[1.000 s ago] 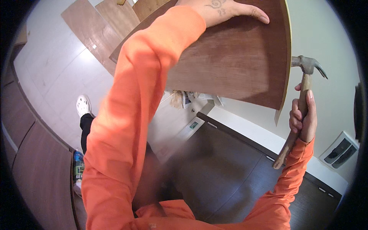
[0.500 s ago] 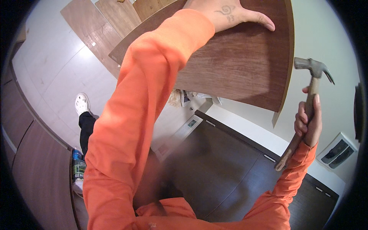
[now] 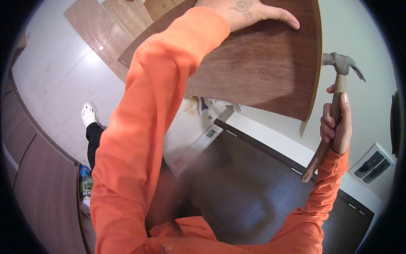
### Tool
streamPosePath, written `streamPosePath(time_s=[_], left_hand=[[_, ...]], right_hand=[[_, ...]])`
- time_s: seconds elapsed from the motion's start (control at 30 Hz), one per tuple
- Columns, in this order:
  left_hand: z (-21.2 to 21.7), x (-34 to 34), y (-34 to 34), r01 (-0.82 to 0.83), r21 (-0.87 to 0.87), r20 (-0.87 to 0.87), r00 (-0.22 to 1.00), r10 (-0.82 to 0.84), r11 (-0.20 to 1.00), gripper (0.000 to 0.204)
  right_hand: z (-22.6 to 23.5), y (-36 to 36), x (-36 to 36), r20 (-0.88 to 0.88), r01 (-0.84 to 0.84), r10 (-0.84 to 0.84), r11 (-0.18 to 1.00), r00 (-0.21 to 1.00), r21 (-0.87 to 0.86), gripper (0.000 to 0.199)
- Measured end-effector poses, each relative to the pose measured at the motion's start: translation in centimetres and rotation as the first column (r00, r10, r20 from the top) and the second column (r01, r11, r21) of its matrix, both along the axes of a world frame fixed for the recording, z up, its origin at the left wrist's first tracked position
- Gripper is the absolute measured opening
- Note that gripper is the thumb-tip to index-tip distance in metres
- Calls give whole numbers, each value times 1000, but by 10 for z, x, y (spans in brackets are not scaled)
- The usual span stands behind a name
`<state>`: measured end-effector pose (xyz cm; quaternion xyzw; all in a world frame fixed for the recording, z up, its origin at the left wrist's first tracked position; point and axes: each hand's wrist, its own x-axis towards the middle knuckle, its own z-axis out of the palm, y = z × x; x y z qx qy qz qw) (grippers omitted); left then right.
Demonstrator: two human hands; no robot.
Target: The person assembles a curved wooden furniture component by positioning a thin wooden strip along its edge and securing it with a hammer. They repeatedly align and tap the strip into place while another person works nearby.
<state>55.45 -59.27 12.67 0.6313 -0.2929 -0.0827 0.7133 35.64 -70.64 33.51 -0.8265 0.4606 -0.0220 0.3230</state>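
Note:
My left hand (image 3: 243,15) rests on a large brown wooden panel (image 3: 262,72), its thumb stretched out; the upper picture edge cuts off the other fingers. My right hand (image 3: 337,125) is wrapped round the wooden handle of a claw hammer (image 3: 339,86). The hammer is upright, its claw pointing right. Its striking face is at the panel's right edge, touching it or very close; I cannot tell which.
Below the panel is a dark cabinet top (image 3: 237,173) with metal hinges. A white wall switch (image 3: 372,163) is at right. Flat boards (image 3: 95,34) lie on the pale floor at upper left. A foot in a white clog (image 3: 89,113) and bottles (image 3: 86,180) are at left.
My right hand has shifted the hammer slightly up along the panel's right edge. The left hand keeps its place on the panel, and the whole view has moved a little.

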Motion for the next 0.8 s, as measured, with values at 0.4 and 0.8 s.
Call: streamPosePath(time_s=[0.4, 0.8], left_hand=[[-7, 3, -1, -1, -2, -5, 1000, 1, 1000, 76], [-12, -5, 24, -84, -9, 108, 991, 85, 996, 73]], right_hand=[[-4, 10, -20, -32, 131, -128, 982, 991, 135, 49], [-7, 51, 39, 89, -45, 34, 991, 995, 125, 48]])
